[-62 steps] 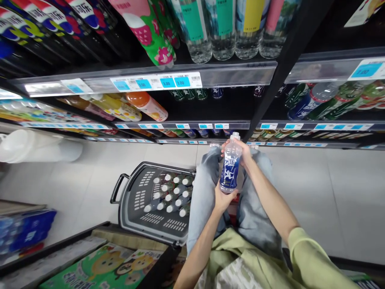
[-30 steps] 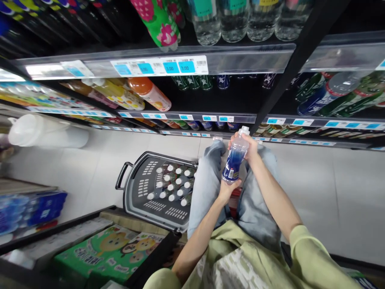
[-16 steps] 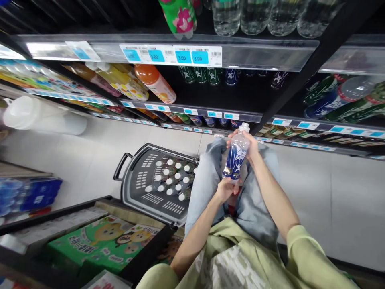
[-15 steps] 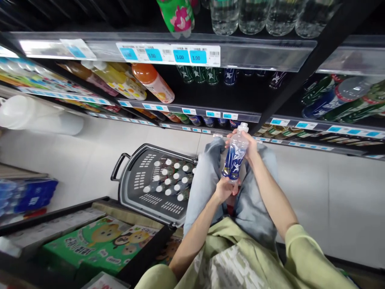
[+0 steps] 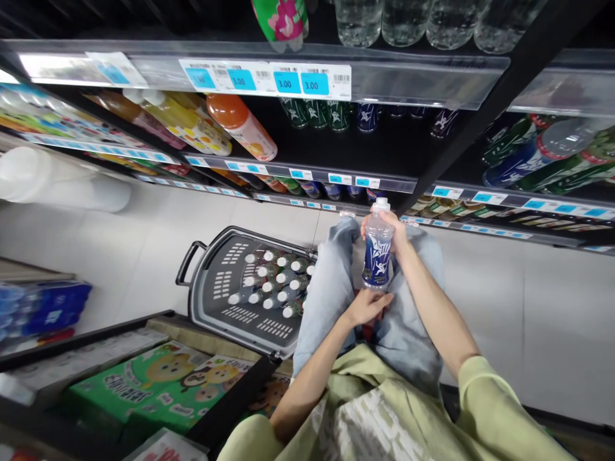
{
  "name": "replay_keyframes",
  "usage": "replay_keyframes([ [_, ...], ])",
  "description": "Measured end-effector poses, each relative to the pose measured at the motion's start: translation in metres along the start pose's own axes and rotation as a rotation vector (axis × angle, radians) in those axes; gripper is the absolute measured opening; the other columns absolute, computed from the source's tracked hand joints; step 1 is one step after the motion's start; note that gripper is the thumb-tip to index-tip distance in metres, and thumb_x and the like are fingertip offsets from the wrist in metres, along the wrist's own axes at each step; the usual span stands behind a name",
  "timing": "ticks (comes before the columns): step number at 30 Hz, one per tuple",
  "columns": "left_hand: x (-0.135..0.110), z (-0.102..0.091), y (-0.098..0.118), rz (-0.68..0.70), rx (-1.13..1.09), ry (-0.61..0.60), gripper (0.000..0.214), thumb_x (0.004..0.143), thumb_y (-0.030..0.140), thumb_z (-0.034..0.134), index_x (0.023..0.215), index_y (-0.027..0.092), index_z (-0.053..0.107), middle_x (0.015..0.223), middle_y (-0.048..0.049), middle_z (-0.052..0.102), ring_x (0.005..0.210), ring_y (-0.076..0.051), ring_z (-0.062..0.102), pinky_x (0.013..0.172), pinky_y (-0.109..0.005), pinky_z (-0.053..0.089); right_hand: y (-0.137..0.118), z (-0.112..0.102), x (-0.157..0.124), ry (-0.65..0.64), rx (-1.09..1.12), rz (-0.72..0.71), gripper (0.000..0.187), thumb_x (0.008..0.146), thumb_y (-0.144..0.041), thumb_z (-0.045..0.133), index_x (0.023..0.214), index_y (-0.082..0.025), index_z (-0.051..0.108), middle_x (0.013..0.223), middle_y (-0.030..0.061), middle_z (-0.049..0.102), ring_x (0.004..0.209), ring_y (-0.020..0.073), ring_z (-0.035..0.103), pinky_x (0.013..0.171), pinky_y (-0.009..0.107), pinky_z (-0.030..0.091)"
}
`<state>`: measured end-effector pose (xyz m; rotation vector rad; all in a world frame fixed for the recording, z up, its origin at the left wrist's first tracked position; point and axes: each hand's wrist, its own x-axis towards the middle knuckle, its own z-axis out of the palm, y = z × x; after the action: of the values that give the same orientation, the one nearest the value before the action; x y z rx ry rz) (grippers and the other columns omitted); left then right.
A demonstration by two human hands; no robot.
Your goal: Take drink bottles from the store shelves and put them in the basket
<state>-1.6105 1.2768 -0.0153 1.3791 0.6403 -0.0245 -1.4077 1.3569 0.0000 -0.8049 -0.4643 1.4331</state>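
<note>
My right hand (image 5: 396,232) is closed around the neck of a clear bottle with a blue label and white cap (image 5: 377,253), held upright over my knees. Just below the bottle's base my left hand (image 5: 369,305) lies open, palm up, apart from it. Left of my legs a grey shopping basket (image 5: 216,301) stands on the floor with several white-capped bottles (image 5: 271,285) packed in it.
Black shelves (image 5: 336,176) with blue price tags carry drink bottles ahead and above. An orange-capped bottle (image 5: 243,128) leans over the shelf edge. Green cartons (image 5: 158,381) sit in a low rack at the lower left. Pale floor tiles (image 5: 504,307) spread to the right.
The bottle has been turned upright and lifted slightly in my right hand. My left hand has let go of its base and now lies open beneath it.
</note>
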Motion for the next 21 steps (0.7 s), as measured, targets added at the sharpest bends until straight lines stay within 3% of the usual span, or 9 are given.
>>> replay_keyframes([
  [3,-0.018,-0.006,0.011,0.103,0.159,0.062,0.066,0.096,0.070,0.056,0.056,0.019,0.047,0.049,0.0017,0.050,0.050,-0.009,0.042,0.054,-0.025,0.038,0.000,0.003,-0.002,-0.034,0.002,0.010,0.050,0.079,-0.059,0.079,0.105,-0.025,0.053,0.083,0.0043,0.074,0.067,0.0258,0.072,0.054,0.038,0.061],
  [6,-0.044,-0.016,0.019,0.061,0.079,0.127,0.057,0.100,0.063,0.056,0.065,0.018,0.054,0.051,0.0027,0.053,0.049,-0.009,0.045,0.054,-0.025,0.039,0.000,0.005,-0.006,-0.201,-0.019,0.101,0.050,0.081,-0.053,0.079,0.111,-0.025,0.050,0.085,0.0026,0.075,0.068,0.0252,0.074,0.055,0.037,0.061],
  [10,-0.072,-0.038,0.025,0.144,-0.013,0.580,0.035,0.094,0.054,0.071,0.099,0.020,0.066,0.079,-0.0017,0.066,0.068,-0.014,0.060,0.063,-0.027,0.051,0.009,0.011,-0.010,-0.415,-0.029,0.243,0.054,0.082,-0.051,0.079,0.115,-0.025,0.046,0.084,0.0017,0.075,0.068,0.0241,0.075,0.058,0.034,0.060],
  [13,-0.081,-0.057,0.033,0.307,-0.024,0.766,0.037,0.089,0.047,0.079,0.115,0.024,0.065,0.104,-0.0072,0.067,0.094,-0.020,0.066,0.076,-0.032,0.058,0.024,0.021,-0.013,-0.516,-0.040,0.358,0.058,0.077,-0.054,0.082,0.114,-0.025,0.047,0.084,0.0029,0.074,0.066,0.0243,0.074,0.057,0.033,0.057],
  [17,-0.083,-0.074,0.049,0.388,0.087,0.775,0.050,0.089,0.041,0.080,0.133,0.027,0.061,0.126,-0.0105,0.064,0.115,-0.024,0.063,0.088,-0.035,0.058,0.047,0.040,-0.018,-0.611,-0.129,0.537,0.060,0.074,-0.057,0.083,0.114,-0.024,0.053,0.084,0.0038,0.073,0.062,0.0218,0.070,0.056,0.032,0.054],
  [21,-0.085,-0.080,0.061,0.362,0.287,0.703,0.047,0.084,0.034,0.084,0.126,0.025,0.065,0.130,-0.0104,0.064,0.120,-0.026,0.062,0.091,-0.036,0.057,0.061,0.052,-0.017,-0.696,-0.367,0.626,0.055,0.069,-0.058,0.084,0.106,-0.024,0.061,0.090,0.0019,0.072,0.074,0.0211,0.068,0.065,0.033,0.057],
])
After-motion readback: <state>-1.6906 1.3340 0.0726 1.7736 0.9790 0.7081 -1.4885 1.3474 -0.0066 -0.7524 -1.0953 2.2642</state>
